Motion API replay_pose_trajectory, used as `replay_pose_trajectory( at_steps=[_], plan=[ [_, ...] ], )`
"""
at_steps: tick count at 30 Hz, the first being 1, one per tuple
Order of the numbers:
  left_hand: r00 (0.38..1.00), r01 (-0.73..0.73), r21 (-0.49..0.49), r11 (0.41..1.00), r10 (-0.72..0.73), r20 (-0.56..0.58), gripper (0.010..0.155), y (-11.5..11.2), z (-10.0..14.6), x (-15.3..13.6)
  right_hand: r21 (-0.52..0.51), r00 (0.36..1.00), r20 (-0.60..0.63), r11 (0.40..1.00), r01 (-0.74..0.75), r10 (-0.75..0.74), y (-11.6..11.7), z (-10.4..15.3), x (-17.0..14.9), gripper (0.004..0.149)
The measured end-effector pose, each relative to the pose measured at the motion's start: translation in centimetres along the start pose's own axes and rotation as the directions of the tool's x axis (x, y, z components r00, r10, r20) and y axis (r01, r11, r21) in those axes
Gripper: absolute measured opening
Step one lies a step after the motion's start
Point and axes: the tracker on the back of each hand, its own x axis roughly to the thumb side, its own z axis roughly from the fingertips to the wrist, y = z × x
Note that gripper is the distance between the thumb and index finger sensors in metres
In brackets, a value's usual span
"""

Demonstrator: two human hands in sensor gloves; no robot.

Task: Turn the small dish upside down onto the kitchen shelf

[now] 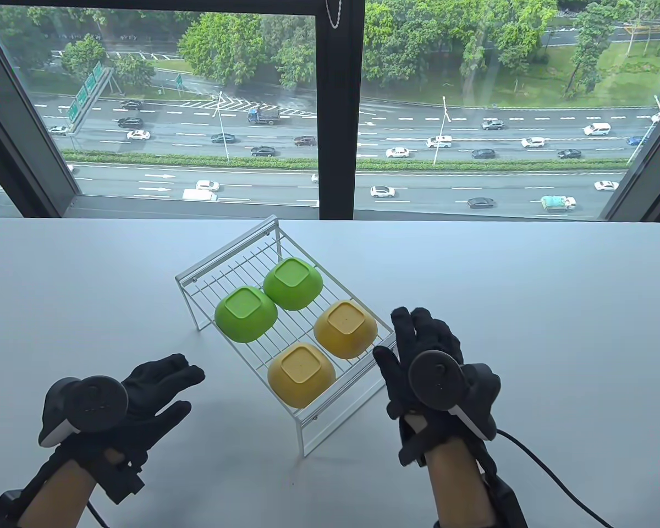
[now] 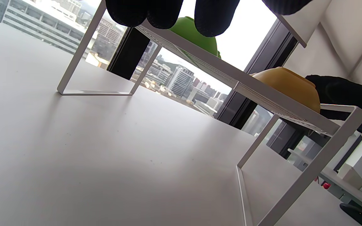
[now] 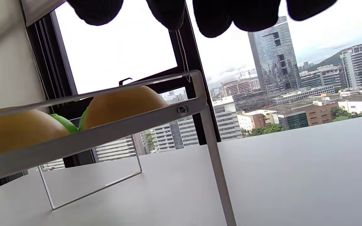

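A white wire kitchen shelf [image 1: 236, 269] stands mid-table. Several small dishes lie upside down on it: two green ones [image 1: 246, 313] [image 1: 292, 282] at the back and two yellow ones [image 1: 345, 328] [image 1: 301, 374] at the front. My left hand [image 1: 165, 385] hovers open and empty to the left of the shelf's near end. My right hand [image 1: 412, 341] is open and empty just right of the shelf's near right edge. In the left wrist view the shelf [image 2: 231, 81] shows a green dish [image 2: 196, 34] and a yellow dish [image 2: 289, 86]. In the right wrist view the shelf rail [image 3: 105, 133] and yellow dishes [image 3: 121, 105] show.
The white table [image 1: 528, 308] stretches around the shelf, with its far edge against a large window over a road. A cable [image 1: 550, 473] runs from my right wrist toward the bottom right.
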Motion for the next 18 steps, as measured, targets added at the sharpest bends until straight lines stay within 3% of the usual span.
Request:
replay_pose_trajectory(
  at_steps=[7,12,14,18],
  plan=[
    [0.999,0.026,-0.003,1.0,-0.026,-0.038,0.068,-0.6,-0.1,-0.7,0.064,0.999,-0.049,0.998,0.015,-0.012,0.8,3.5,-3.8,0.072],
    [0.997,0.055,0.015,0.998,-0.054,-0.055,0.068,-1.0,-0.3,-0.9,0.056,0.996,-0.081,0.998,0.031,-0.027,3.7,4.7,-6.2,0.071],
    [0.995,0.074,0.008,0.997,-0.074,-0.068,0.068,-1.3,-0.5,-1.1,0.17,0.996,-0.092,0.985,0.027,-0.011,4.6,4.4,-6.8,0.071],
    [0.986,0.129,-0.029,0.991,-0.131,-0.104,0.068,-2.1,-0.8,-1.6,0.235,0.994,-0.079,0.971,-0.054,0.074,5.6,4.1,-7.6,0.073]
  ],
)
